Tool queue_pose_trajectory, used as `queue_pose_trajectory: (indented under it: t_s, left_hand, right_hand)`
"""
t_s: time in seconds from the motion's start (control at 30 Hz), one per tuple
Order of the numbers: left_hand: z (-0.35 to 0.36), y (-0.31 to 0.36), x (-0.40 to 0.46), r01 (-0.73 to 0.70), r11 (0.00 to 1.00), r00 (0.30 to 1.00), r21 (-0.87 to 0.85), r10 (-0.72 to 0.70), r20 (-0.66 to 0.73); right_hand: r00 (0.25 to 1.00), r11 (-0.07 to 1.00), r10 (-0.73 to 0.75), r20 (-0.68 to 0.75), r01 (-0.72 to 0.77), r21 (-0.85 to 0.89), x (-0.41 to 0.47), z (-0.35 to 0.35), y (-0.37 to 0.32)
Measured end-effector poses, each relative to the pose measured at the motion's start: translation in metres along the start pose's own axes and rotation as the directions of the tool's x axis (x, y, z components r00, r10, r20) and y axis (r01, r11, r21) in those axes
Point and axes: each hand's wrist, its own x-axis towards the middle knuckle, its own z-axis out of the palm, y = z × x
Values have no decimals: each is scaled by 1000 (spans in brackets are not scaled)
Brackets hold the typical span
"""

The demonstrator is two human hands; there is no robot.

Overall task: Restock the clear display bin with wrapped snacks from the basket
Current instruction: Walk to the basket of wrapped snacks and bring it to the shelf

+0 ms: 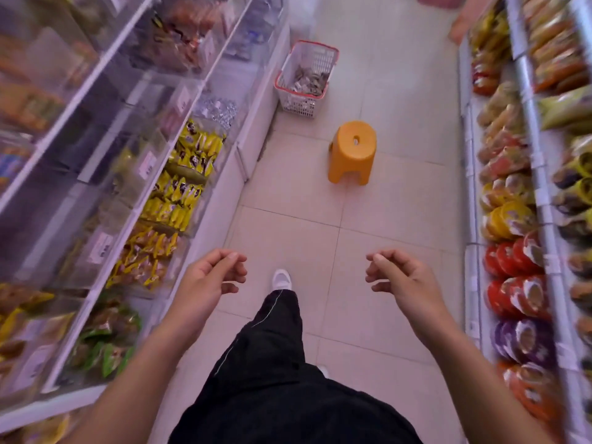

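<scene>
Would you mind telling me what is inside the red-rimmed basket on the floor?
The basket holds a loose heap of small pale wrapped snacks at its bottom. Their labels are too blurred to read, and anything beneath the top layer is hidden.

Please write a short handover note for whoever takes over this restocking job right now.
Left hand and right hand: both empty, fingers loosely curled, held out in front.
Basket: on the floor ahead by the left shelving, beyond the stool, with wrapped snacks inside.
Clear bins line the left shelves; which one needs filling cannot be told.
Done: nothing that shows.
Left: walk to the basket, pick up snacks, load the bin.
</scene>
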Motion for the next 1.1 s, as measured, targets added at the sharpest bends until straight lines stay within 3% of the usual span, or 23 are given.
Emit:
queue_pose_trajectory:
  t_s: [0.17, 0.33, 0.7, 0.9, 1.1]
  left_hand:
    - [17, 51, 111, 10, 1000, 1000, -7, -10, 1]
    - [52, 128, 220, -18, 999, 992, 43, 12, 129]
    - [170, 225, 426, -28, 992, 969, 126, -4, 247]
    - [193, 279, 504, -46, 991, 991, 124, 29, 133]
    - [157, 303, 565, 4, 999, 996, 51, 0, -85]
  right_hand:
    - [1000, 999, 9, 4, -9, -51, 112, 16, -53]
    - [998, 998, 11, -59, -15, -59, 189, 7, -104]
    - [979, 998, 71, -190, -70, 11, 384, -49, -147]
    - [999, 999, 34, -23, -34, 0, 524, -57, -218]
    - [976, 993, -3, 219, 28, -111, 658, -11, -294]
